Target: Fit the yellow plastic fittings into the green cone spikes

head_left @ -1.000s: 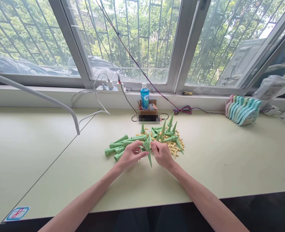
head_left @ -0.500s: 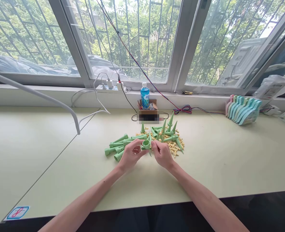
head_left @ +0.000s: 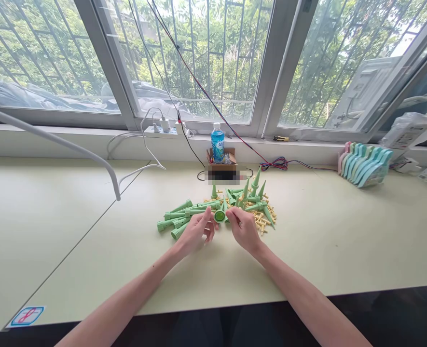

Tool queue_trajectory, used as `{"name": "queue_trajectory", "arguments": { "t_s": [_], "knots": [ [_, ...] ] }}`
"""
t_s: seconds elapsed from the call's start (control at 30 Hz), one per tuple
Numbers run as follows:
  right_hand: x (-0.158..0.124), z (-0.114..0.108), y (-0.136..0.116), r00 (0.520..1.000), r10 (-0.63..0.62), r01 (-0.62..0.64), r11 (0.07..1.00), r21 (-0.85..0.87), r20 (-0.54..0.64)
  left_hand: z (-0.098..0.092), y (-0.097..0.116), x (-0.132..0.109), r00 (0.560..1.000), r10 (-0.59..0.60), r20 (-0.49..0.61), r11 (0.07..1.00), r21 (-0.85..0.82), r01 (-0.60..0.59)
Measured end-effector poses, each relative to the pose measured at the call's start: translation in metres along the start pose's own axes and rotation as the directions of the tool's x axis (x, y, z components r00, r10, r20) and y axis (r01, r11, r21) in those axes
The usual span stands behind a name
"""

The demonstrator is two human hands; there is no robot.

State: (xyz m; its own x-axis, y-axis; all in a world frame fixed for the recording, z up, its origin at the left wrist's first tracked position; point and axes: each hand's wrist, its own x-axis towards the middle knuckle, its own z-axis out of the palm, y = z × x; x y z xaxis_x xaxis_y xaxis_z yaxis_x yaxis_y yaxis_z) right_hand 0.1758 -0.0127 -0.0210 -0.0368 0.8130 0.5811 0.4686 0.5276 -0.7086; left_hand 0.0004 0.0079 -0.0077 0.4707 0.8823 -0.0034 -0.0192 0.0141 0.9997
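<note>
Barred windows [head_left: 206, 62] run the whole far wall, all leaves and daylight beyond. Below them the pale green surface [head_left: 343, 241] stretches wide. Taking the person's hands as the centre of the dial, a heap of green spikes [head_left: 179, 216] lies from about ten o'clock round to one, most of them flat on their sides, with a few standing point-up [head_left: 255, 180] at one o'clock. Far off at two o'clock a row of pastel pieces [head_left: 365, 164] stands on edge by the sill. At twelve o'clock a small cardboard box [head_left: 223, 169] sits against the sill, and a blue-labelled bottle [head_left: 217, 143] stands just behind it.

The left hand [head_left: 195, 231] and right hand [head_left: 245, 231] meet just short of the heap. Between them is one green spike [head_left: 219, 216], its round open end turned toward the person. The left thumb presses on one side and the right fingertips close on the other, both hands narrowed to a pinch. The left hand's lower fingers curl loosely underneath. Small yellow bits [head_left: 262, 224] are scattered at two o'clock, just beside the right hand.
</note>
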Motion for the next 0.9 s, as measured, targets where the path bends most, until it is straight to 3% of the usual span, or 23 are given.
{"name": "queue_trajectory", "arguments": {
  "t_s": [0.2, 0.43, 0.9],
  "knots": [
    [-0.001, 0.001, 0.003, 0.999, -0.003, 0.002, 1.000, 0.030, 0.054, -0.005, -0.005, 0.001, 0.996, -0.070, 0.063, 0.998, -0.005, 0.070],
    [0.000, -0.002, 0.007, 0.996, 0.024, -0.026, 0.999, 0.019, 0.087, -0.011, -0.003, -0.001, 0.988, -0.034, 0.148, 0.998, 0.056, 0.025],
    [0.001, 0.000, 0.010, 0.992, 0.076, -0.070, 0.996, -0.056, 0.100, -0.002, 0.001, -0.005, 0.987, 0.157, 0.033, 0.956, 0.247, -0.160]
  ]
}}
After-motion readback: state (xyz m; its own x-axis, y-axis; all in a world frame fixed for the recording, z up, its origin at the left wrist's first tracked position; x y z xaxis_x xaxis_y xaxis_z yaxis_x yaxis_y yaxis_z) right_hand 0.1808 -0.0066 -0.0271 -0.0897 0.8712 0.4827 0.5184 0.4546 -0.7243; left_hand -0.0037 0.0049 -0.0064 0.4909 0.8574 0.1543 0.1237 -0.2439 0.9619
